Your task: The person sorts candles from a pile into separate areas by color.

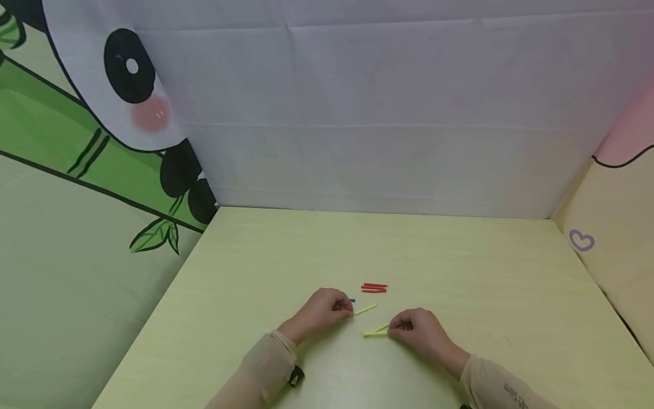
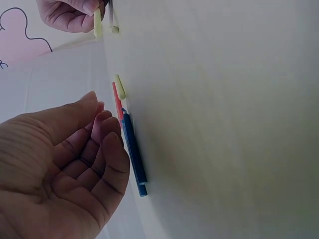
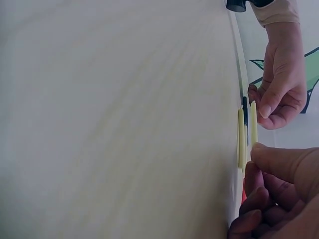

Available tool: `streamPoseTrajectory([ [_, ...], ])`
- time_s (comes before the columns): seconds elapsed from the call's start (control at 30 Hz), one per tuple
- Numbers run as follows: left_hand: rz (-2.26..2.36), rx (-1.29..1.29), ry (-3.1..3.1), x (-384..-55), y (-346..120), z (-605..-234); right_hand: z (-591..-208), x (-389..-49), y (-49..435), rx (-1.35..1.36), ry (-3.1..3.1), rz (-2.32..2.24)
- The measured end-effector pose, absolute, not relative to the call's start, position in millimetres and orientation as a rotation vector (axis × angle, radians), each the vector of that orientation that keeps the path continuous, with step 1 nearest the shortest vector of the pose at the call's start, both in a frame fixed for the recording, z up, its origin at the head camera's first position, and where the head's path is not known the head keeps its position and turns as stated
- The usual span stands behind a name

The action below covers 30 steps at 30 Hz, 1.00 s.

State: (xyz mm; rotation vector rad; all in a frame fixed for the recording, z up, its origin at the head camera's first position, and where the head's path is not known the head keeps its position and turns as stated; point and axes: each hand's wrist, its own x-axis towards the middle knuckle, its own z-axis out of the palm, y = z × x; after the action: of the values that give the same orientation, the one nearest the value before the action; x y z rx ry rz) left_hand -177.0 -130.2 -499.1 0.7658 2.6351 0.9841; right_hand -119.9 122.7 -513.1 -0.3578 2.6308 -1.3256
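My left hand [image 1: 324, 307] is just above the table, its fingers loosely bent. A gap shows between thumb and fingers in the left wrist view, and nothing is held there. Close to its fingertips lies a thin yellow candle [image 1: 365, 309]. Two blue candles [image 2: 134, 154] lie beside that hand; in the head view it hides most of them. My right hand [image 1: 421, 329] pinches another yellow candle [image 3: 254, 124] between thumb and finger. Below it, a further yellow candle [image 1: 375, 334] lies on the table, one end hidden by the right hand.
Red candles [image 1: 374, 291] lie side by side just beyond both hands. The pale wooden table [image 1: 460, 267] meets a white cloth wall [image 1: 378, 165] at the back. Printed cloth panels stand left [image 1: 61, 255] and right [image 1: 608, 227].
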Motion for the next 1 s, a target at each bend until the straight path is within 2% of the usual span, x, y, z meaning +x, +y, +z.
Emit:
streamPoseTrajectory([
  [1.0, 0.884, 0.782, 2.722, -176, -118, -497, -511, -99, 116, -0.266, 2.603, -1.359],
])
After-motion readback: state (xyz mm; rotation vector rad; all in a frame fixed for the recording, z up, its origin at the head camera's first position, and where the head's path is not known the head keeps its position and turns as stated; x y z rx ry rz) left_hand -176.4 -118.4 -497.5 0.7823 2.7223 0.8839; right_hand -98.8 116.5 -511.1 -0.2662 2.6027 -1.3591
